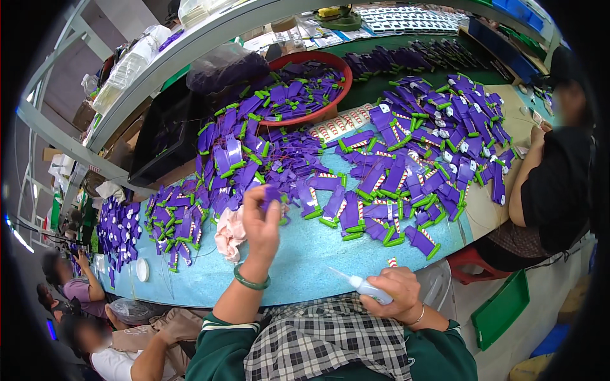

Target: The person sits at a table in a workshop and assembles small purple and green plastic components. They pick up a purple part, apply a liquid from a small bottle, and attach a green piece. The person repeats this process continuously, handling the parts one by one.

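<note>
Purple plastic part (272,192), small and rounded, is held up above the light blue foam table mat (305,254) by the left hand (260,222). The fingers (274,216) of this hand are pressed together around the part and pinch it at its lower end, so only the top of the part shows. A green bangle (251,280) sits on the left wrist.

The right hand (397,293) is lower, near the table edge, just above the checked cloth (324,336) on the person's lap. Its fingers are closed around a small white squeeze bottle (368,289) with a thin pointed nozzle, and the nozzle points to the left and upward, toward the left hand but well apart from it.

Just beside the left hand lies a crumpled pink rag (229,232) on the mat. Behind it, a big heap of purple plastic pieces with green ends (381,171) covers much of the table, and a round red basin (318,82) further back holds more of them. Another person in a black shirt (559,184) sits at the right side of the table.
</note>
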`<state>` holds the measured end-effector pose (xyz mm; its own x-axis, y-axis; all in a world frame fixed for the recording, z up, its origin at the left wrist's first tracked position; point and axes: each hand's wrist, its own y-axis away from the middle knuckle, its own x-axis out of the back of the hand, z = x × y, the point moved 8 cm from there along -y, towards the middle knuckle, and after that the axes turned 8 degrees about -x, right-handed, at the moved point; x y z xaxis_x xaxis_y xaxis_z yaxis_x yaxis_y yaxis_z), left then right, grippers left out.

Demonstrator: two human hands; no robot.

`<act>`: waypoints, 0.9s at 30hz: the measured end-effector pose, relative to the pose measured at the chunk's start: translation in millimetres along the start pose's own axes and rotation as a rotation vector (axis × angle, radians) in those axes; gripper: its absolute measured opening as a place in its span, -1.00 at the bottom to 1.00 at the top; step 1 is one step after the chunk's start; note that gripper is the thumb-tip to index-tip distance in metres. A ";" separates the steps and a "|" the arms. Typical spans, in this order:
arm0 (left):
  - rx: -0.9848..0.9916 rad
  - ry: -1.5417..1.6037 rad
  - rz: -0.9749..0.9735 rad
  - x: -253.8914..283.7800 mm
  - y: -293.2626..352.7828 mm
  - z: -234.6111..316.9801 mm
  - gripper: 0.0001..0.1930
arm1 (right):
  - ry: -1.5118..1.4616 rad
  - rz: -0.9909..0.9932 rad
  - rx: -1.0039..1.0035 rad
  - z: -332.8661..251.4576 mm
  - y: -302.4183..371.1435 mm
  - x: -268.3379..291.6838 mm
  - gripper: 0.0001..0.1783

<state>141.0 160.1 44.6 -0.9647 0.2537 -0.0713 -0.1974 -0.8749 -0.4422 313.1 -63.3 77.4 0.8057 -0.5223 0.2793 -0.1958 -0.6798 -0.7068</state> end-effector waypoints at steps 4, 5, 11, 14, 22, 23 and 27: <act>0.117 -0.012 -0.183 -38.1 0.8 0.2 -0.83 | -0.019 0.033 0.023 -0.2 1.7 13.2 -0.49; 0.131 -0.161 -0.292 -52.6 5.3 -11.9 -0.82 | -0.010 0.039 0.032 -1.2 1.0 13.6 -0.49; -0.216 -0.927 -0.591 -102.0 41.2 -26.2 -0.72 | 0.024 0.021 0.008 0.8 3.1 11.1 -0.51; -0.236 -0.920 -0.598 -102.5 43.8 -22.6 -0.71 | 0.038 -0.014 -0.025 5.0 4.4 9.4 -0.53; -0.043 -0.667 -0.439 -62.5 46.7 -15.8 -0.71 | 0.001 -0.037 -0.051 12.9 8.1 6.7 -0.58; -0.045 -0.736 -0.481 -59.1 40.0 -14.2 -0.73 | 0.000 -0.026 -0.048 13.6 7.7 6.2 -0.56; -0.383 -0.710 -0.467 -67.8 21.8 -2.1 -0.82 | -0.013 -0.012 -0.027 11.6 3.2 1.9 -0.52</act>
<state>202.4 124.6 37.9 -0.7078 0.1237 0.6955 -0.6431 -0.5202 -0.5620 320.5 -60.5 68.1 0.8153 -0.5075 0.2788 -0.2011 -0.6997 -0.6855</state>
